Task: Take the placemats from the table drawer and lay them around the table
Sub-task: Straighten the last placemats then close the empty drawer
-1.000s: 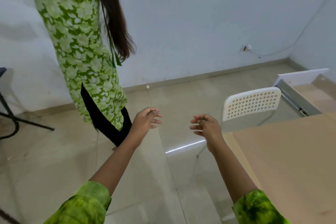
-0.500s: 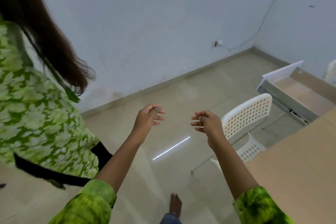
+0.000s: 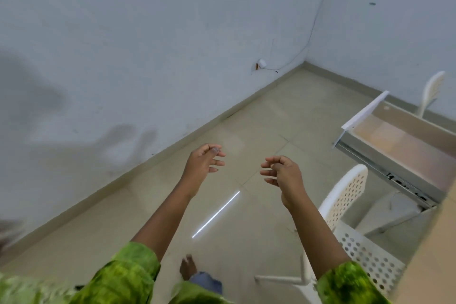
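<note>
- Left hand (image 3: 203, 164), centre of the frame: held in the air above the tiled floor, fingers loosely curled and slightly apart, gripping nothing.
- Bare foot (image 3: 188, 268), lower centre: planted on glossy tile, with the chair's outstretched leg near it on the right. A step toward the drawer could catch that leg and cause a stumble.
- Right hand (image 3: 283, 173), right of centre: also in the air, fingers loosely curled with the thumb near the forefinger, holding nothing. No placemats are in either hand.
- White perforated chair (image 3: 345, 195), lower right: it stands between the person and the drawer, so a reach across its backrest may be awkward, and a hip could knock the chair aside.
- Drawer (image 3: 385, 163), right edge: pulled well out from under the table on a metal runner.
  - Its open end juts into the walking space, where a body could bump it, and leaning on it could strain the runner.
  - Inside lies a pale, peach-tinted flat surface. Whether this is the placemats or the drawer's own bottom cannot be told from this angle.
- Table (image 3: 429, 261), lower right corner: only a tan strip of its top shows.
</note>
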Demonstrator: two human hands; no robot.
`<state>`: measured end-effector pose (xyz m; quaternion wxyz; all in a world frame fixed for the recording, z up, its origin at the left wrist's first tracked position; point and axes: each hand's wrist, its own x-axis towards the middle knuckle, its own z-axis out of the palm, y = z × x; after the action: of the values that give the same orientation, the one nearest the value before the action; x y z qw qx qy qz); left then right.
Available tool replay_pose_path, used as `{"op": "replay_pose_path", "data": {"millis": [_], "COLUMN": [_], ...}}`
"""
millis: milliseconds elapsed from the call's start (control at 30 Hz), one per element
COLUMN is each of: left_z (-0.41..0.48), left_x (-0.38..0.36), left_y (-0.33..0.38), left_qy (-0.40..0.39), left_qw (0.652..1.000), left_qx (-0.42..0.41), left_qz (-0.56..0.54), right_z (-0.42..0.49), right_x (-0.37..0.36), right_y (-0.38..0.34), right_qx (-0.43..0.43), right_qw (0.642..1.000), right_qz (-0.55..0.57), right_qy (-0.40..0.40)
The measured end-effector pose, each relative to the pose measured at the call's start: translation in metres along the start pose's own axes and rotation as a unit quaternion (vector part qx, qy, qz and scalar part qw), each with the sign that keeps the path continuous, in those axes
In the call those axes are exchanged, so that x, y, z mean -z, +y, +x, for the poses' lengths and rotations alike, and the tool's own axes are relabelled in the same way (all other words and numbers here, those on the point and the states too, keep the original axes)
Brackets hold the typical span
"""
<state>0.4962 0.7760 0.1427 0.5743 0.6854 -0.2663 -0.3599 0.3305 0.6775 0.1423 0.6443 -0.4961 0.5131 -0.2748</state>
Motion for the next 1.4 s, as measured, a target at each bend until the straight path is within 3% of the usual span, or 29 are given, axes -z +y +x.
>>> {"op": "replay_pose_path", "data": {"millis": [467,900,1233,1400], "left_z": [0.241,0.405,0.513,0.565], "left_x": [-0.053,-0.256,-0.392,-0.45], "left_y": [0.05,0.086,0.091,0.103], "left_qy": [-0.225,-0.375,-0.483,-0.566], "left_qw": [0.973,0.923,0.863,0.805], "left_qx": [-0.019,0.001,0.027,0.018], "left_qz": [0.054,0.09,0.143,0.177], "right_z": [0.16,0.325,0.413,0.453], "right_x": [-0.02,0.095,0.162,0.176], "right_y": [-0.063,-0.109,-0.122,-0.133], "right_qx": [-0.009,-0.041,-0.081,-0.086], "right_qw": [0.974,0.928,0.86,0.792], "right_qz": [0.094,0.142,0.226,0.28], "right_qy": [0.208,0.342,0.451,0.536]}}
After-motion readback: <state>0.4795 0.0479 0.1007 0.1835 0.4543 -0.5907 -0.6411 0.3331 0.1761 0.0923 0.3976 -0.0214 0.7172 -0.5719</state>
